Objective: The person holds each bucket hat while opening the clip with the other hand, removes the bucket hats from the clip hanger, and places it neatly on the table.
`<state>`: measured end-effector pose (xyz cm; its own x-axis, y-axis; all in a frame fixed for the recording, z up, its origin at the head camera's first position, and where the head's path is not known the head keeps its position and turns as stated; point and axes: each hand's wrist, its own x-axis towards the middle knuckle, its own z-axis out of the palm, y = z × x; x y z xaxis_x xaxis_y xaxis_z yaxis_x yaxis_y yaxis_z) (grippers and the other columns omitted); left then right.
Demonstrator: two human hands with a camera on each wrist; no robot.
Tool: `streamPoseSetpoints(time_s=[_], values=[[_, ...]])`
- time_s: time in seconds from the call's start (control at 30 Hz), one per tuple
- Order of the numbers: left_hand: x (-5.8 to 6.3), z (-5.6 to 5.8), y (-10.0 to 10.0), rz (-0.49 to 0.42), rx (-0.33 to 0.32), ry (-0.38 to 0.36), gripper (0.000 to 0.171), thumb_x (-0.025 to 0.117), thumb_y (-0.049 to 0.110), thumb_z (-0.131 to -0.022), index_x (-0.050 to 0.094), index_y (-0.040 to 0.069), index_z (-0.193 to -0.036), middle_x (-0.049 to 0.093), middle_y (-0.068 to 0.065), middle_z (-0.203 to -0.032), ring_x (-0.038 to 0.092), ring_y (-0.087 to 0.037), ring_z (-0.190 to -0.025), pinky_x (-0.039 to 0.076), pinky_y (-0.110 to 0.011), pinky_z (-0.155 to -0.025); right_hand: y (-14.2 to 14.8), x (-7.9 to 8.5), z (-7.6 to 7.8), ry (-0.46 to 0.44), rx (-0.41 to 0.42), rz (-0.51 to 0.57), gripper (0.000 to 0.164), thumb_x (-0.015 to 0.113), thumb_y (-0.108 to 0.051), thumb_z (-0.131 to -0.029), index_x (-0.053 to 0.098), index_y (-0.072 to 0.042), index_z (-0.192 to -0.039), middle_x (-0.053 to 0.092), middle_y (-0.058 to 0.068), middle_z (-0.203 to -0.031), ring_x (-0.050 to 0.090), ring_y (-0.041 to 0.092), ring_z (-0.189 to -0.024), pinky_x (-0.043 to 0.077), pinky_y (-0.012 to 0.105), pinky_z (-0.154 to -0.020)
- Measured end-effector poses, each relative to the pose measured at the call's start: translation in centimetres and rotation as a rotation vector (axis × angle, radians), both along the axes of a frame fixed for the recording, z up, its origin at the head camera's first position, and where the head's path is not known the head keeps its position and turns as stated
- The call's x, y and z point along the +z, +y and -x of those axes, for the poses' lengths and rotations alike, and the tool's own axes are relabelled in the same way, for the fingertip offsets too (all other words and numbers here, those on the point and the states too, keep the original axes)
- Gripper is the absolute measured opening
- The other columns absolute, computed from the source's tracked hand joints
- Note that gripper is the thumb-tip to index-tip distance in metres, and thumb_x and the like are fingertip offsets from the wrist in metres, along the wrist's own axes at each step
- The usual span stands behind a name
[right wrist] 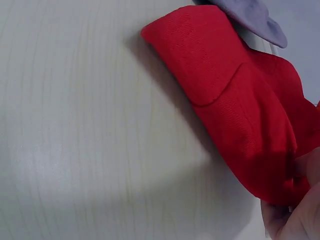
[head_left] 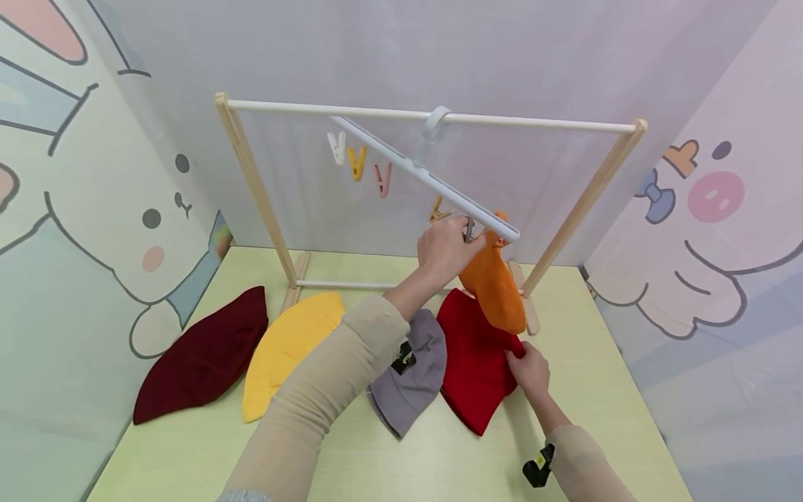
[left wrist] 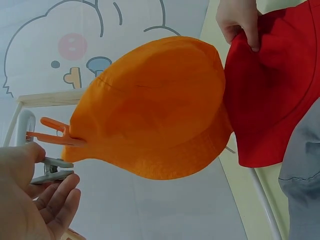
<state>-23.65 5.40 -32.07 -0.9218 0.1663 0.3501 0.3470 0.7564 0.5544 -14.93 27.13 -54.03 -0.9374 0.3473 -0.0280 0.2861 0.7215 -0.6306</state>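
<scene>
My left hand (head_left: 447, 247) pinches a grey clothespin (left wrist: 52, 171) near the low end of the white hanger (head_left: 433, 183). Beside it, an orange clothespin (left wrist: 59, 134) clips the brim of an orange bucket hat (head_left: 495, 293), which hangs down from the hanger. The red bucket hat (head_left: 467, 362) lies on the table beneath, partly lifted, and my right hand (head_left: 532, 369) pinches its right edge between thumb and fingers. In the left wrist view, the orange hat overlaps the red one.
The hanger hooks over the white bar (head_left: 533, 122) of a wooden rack, tilted down to the right. White, yellow (head_left: 357, 163) and pink clothespins hang from it. A grey hat (head_left: 417, 369), a yellow hat (head_left: 288, 348) and a maroon hat (head_left: 207, 355) lie on the table.
</scene>
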Motion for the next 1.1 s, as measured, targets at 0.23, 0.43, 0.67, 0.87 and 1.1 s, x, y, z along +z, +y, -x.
streamPoseSetpoints(time_s=[0.23, 0.43, 0.67, 0.87, 1.1], values=[[0.01, -0.07, -0.06, -0.013, 0.005, 0.002, 0.025, 0.057, 0.041, -0.086, 0.053, 0.020, -0.073, 0.048, 0.005, -0.059, 0.043, -0.012, -0.048, 0.030, -0.021, -0.042, 0.25, -0.29, -0.25, -0.021, 0.016, -0.067, 0.020, 0.059, -0.024, -0.083, 0.058, -0.004, -0.084, 0.058, 0.010, -0.071, 0.051, 0.024, -0.060, 0.034, 0.031, -0.050], [0.06, -0.20, 0.05, -0.033, -0.005, 0.002, 0.024, 0.058, 0.041, -0.086, 0.054, 0.020, -0.074, 0.047, 0.005, -0.057, 0.043, -0.012, -0.047, 0.030, -0.021, -0.042, 0.59, -0.66, -0.25, -0.034, 0.032, -0.126, 0.023, 0.059, -0.023, -0.083, 0.058, -0.001, -0.091, 0.060, 0.014, -0.077, 0.052, 0.026, -0.063, 0.037, 0.033, -0.050], [0.14, -0.33, 0.09, -0.032, -0.006, -0.001, 0.025, 0.058, 0.041, -0.086, 0.054, 0.019, -0.075, 0.046, 0.004, -0.057, 0.043, -0.012, -0.047, 0.030, -0.021, -0.042, 0.81, -1.00, -0.23, -0.045, 0.036, -0.160, 0.032, 0.060, -0.024, -0.083, 0.056, 0.002, -0.102, 0.062, 0.019, -0.088, 0.056, 0.031, -0.070, 0.043, 0.043, -0.056], [0.20, -0.33, 0.04, -0.035, -0.004, -0.002, 0.025, 0.059, 0.041, -0.085, 0.054, 0.019, -0.074, 0.047, 0.005, -0.057, 0.044, -0.011, -0.047, 0.030, -0.021, -0.042, 0.98, -1.01, -0.20, -0.061, 0.045, -0.161, 0.037, 0.060, -0.025, -0.083, 0.053, 0.002, -0.107, 0.060, 0.021, -0.090, 0.057, 0.031, -0.073, 0.044, 0.044, -0.058], [0.25, -0.37, 0.01, -0.031, -0.003, 0.003, 0.024, 0.058, 0.041, -0.086, 0.056, 0.019, -0.076, 0.050, 0.005, -0.058, 0.045, -0.011, -0.048, 0.032, -0.020, -0.043, 0.97, -0.85, -0.33, -0.047, 0.051, -0.162, 0.043, 0.059, -0.025, -0.084, 0.048, 0.002, -0.116, 0.055, 0.024, -0.098, 0.056, 0.035, -0.083, 0.045, 0.048, -0.068]])
